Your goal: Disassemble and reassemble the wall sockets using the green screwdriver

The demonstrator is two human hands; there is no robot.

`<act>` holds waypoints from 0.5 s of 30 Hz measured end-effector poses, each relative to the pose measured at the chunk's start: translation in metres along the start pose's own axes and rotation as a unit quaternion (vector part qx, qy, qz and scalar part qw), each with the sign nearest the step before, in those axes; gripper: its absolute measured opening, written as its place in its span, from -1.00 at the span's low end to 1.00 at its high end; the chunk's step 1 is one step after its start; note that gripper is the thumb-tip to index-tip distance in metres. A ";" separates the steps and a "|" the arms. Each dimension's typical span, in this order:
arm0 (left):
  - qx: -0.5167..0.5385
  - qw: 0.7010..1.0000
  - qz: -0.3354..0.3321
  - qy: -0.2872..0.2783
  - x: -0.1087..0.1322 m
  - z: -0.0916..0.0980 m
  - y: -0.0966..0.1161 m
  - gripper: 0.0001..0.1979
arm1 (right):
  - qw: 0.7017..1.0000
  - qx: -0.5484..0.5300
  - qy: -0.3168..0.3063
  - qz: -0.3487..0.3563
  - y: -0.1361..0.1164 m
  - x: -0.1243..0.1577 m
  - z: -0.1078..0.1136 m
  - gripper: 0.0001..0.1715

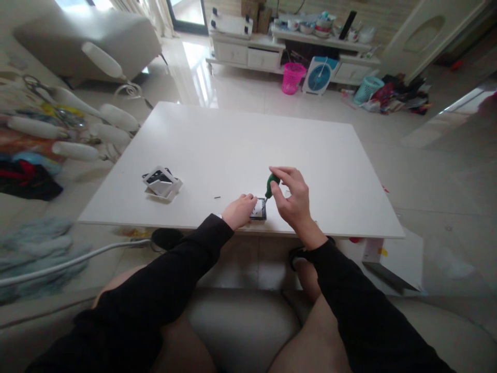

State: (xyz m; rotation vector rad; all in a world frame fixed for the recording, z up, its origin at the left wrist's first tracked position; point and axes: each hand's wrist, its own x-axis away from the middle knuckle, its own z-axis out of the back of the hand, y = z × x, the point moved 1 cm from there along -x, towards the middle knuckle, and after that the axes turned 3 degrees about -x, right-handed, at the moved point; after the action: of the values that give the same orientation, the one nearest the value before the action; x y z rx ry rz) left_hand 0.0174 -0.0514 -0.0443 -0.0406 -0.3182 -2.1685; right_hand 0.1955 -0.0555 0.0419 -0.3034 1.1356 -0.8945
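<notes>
Near the front edge of the white table (217, 145) lies a small flat rectangular thing (259, 210) with a dark frame and a pale middle; its exact kind is too small to make out. My left hand (239, 211) presses on its left side, fingers together and curled over it. A screwdriver (272, 185) with a green handle stands tilted, its tip meeting the right part of that frame. My right hand (292, 199) has its fingers closed around the handle from the right. A tiny dark piece (217, 197) lies to the left of my left hand.
At the table's left sits a white tray (171, 196) with black and white flat parts in it. White lamp shades (103, 59) reach in beside the left edge. Across the floor are a pink basket (293, 77), a blue fan (320, 75) and a cabinet (231, 52).
</notes>
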 end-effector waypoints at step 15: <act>-0.006 1.000 0.004 -0.008 0.001 0.007 0.004 -0.47 | 1.000 -0.013 -0.028 0.003 0.000 -0.003 0.003 -0.62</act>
State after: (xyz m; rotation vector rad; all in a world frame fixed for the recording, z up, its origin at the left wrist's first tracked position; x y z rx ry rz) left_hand 0.0192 -0.0527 -0.0370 -0.0645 -0.3144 -2.1640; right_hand 0.1979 -0.0543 0.0452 -0.3432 1.0958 -0.8612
